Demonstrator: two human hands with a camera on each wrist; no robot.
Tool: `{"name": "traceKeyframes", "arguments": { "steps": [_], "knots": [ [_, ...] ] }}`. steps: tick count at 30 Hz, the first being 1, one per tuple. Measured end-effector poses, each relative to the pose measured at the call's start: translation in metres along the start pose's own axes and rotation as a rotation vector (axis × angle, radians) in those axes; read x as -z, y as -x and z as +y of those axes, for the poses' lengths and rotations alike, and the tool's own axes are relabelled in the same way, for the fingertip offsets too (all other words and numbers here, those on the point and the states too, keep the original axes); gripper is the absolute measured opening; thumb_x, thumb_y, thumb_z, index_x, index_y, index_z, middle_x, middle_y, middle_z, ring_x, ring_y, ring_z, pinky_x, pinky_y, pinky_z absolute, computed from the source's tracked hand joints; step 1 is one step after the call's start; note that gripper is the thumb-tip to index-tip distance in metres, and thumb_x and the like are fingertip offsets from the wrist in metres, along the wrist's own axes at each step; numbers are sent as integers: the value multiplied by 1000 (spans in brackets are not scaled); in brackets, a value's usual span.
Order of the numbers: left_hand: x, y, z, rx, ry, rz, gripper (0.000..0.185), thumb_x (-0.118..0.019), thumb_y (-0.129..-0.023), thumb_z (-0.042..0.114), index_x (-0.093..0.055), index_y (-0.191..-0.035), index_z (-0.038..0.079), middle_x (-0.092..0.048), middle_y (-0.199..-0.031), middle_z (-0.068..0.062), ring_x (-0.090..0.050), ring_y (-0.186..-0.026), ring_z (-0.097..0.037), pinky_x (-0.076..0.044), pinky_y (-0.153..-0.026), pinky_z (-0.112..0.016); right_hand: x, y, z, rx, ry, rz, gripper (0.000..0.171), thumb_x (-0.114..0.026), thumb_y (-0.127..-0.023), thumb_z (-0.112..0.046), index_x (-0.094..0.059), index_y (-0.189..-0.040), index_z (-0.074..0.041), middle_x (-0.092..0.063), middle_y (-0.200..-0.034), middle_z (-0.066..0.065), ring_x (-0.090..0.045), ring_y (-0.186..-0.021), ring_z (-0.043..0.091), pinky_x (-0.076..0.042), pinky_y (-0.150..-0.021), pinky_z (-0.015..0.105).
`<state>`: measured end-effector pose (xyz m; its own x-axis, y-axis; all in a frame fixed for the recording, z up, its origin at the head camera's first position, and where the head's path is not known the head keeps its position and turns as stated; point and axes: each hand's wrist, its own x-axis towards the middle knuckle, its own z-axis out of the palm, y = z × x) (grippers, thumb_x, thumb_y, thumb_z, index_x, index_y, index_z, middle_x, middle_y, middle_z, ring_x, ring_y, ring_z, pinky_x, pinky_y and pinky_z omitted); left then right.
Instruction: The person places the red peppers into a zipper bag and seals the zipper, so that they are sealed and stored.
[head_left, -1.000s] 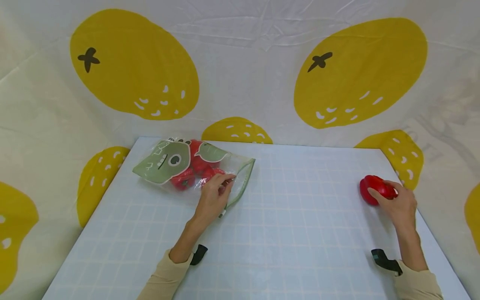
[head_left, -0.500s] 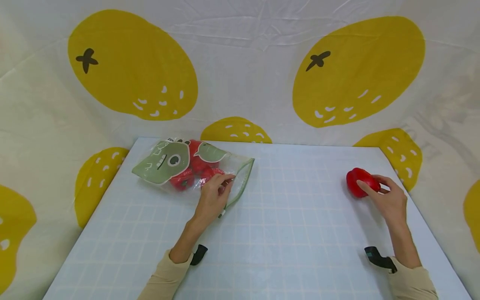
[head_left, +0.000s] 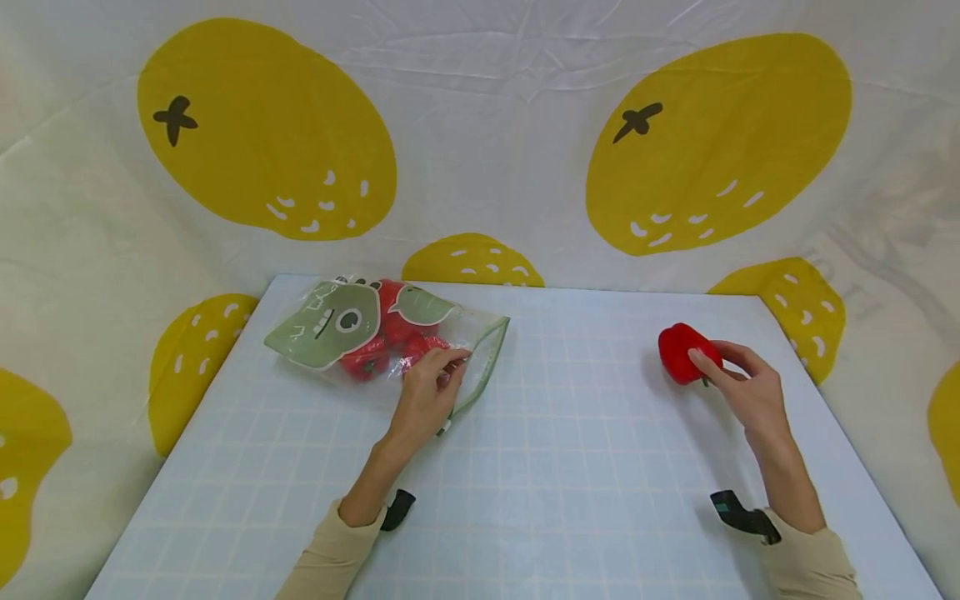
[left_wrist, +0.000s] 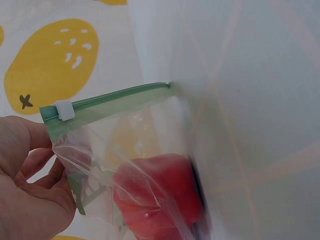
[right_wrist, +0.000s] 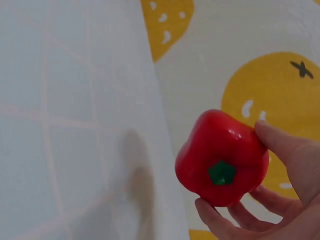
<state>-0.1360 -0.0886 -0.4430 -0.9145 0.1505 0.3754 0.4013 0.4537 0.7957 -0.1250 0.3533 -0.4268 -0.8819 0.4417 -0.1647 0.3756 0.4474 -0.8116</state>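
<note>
My right hand holds a red bell pepper above the right part of the table, thumb on one side and fingers on the other. In the right wrist view the pepper shows its green stem. At the table's left, my left hand pinches the rim of a clear zipper bag printed with a green cartoon face. Several red peppers lie inside the bag. The left wrist view shows the green zip strip with its white slider beside my left hand, and a red pepper through the plastic.
A pale blue gridded table stretches beneath both hands. Behind and beside it hangs a white cloth with yellow fruit prints. Black wrist camera mounts stick out near both sleeves.
My right hand has carried the red pepper leftward from near the table's right edge, tilting it so the stem points down toward me. The left hand and the bag have stayed put.
</note>
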Motion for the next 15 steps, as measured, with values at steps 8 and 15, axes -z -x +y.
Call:
{"name": "traceKeyframes", "arguments": {
  "steps": [8,15],
  "knots": [
    [0,1,0,-6,4,1,24,-71,-96,5,-72,-120,3,-69,-106,-10,-63,-89,-19,-58,-79,-24,-14,6,-17,29,-87,-79,92,-67,-84,-69,-41,-157,-19,-36,-161,14,-36,-142,33,-51,-98,27],
    [1,1,-1,-11,2,1,25,-72,-96,5,-72,-120,2,-69,-105,-9,-63,-89,-19,-57,-78,-23,-33,12,-28,71,-165,-124,90,-70,-86,-64,-41,-157,-17,-37,-161,12,-39,-141,31,-49,-100,32]
  ]
}}
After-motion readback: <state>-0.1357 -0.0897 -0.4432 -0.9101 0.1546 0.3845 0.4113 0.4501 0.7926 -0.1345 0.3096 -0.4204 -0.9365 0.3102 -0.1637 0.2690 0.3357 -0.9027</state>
